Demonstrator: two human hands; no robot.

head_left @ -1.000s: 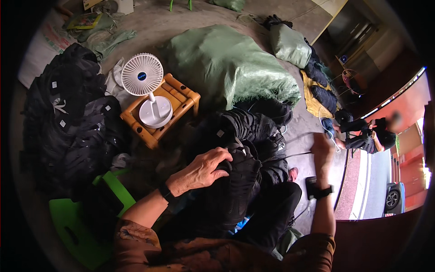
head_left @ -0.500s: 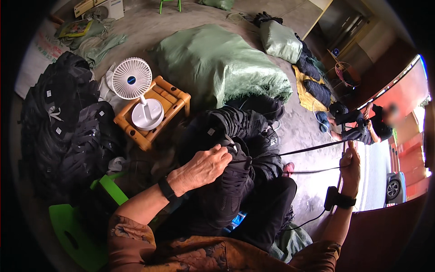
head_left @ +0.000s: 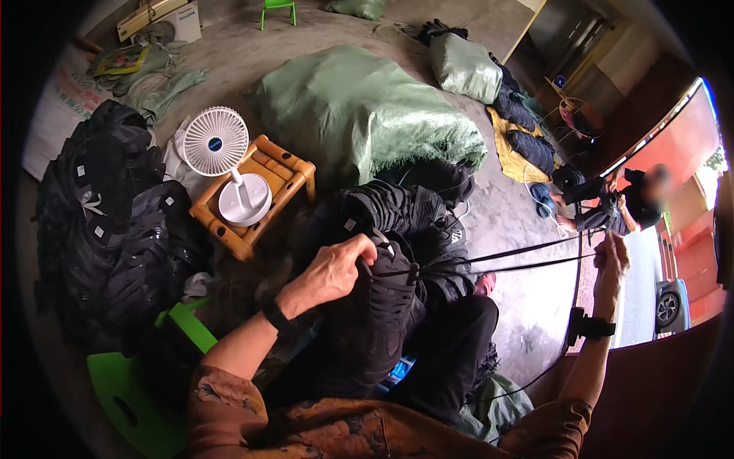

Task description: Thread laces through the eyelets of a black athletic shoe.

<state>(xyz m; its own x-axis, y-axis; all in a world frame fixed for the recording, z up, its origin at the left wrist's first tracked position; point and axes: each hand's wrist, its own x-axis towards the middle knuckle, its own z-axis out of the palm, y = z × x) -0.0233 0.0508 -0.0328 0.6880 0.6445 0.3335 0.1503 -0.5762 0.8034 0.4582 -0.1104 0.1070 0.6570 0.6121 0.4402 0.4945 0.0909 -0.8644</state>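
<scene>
Laces are what I have in hand in the head view: my left hand (head_left: 330,269) presses down on the black shoe (head_left: 382,306) in my lap, fingers curled together over its upper where the black lace (head_left: 520,258) leaves it. My right hand (head_left: 612,256) is out at arm's length, fingers closed on the two taut strands. I judge the pull goes best if the left fingers pin the shoe firmly while both strands run level and even.

Beyond the right fingers sits another person (head_left: 612,200) on the floor, so little room that way. Beside the left fingers stand the wooden stool (head_left: 279,180) with its white fan (head_left: 218,145) and a heap of black shoes (head_left: 107,229).
</scene>
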